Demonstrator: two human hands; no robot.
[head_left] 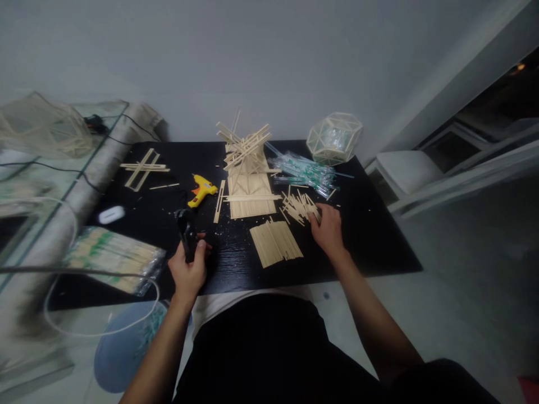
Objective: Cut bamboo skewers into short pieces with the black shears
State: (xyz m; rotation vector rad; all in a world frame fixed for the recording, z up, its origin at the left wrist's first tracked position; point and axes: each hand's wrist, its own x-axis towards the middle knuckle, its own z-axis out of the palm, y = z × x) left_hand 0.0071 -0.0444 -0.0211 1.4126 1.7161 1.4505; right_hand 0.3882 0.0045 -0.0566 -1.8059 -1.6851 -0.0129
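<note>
My left hand is closed around a black hand tool, perhaps a cutter, raised above the table's left front; its exact kind is unclear. My right hand reaches to the right end of a loose pile of short wooden sticks. Its fingers are bent and appear to pinch a stick there, though the tips are partly hidden. Between the hands, a flat row of cut sticks lies side by side. Behind it are a larger mat of long sticks and a crisscrossed heap of sticks.
On the black table lie a yellow glue gun, a white case, crossed sticks, a packet of sticks and clear wrappers. A faceted stick frame stands back right. A blue bin sits below left.
</note>
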